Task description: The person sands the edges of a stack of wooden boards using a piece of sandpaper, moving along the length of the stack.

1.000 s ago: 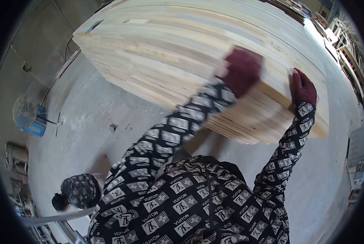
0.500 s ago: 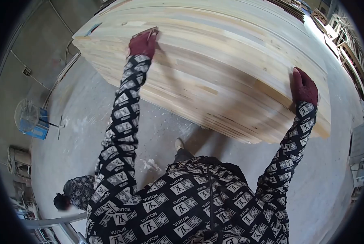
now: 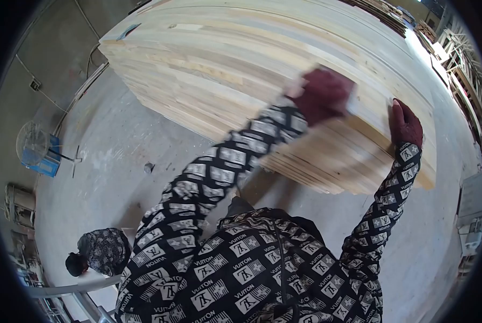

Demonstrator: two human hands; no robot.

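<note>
Hands, two, red-gloved: left hand [image 3: 324,94] motion-blurred atop board stack [image 3: 241,70], grip impossible to tell; right hand [image 3: 405,125] lies flat, fingers extended, at stack's near corner. One stack; board count indistinct.

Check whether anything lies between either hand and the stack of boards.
Nothing visible does. The right hand rests directly on the stack of boards at its near edge; the blurred left hand is over its top.

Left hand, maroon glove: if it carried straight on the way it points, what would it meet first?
Only more bare top of the pale wooden board stack, as far as the blur allows. The maroon-gloved left hand points up-right across it, seemingly clear of the right hand.
</note>
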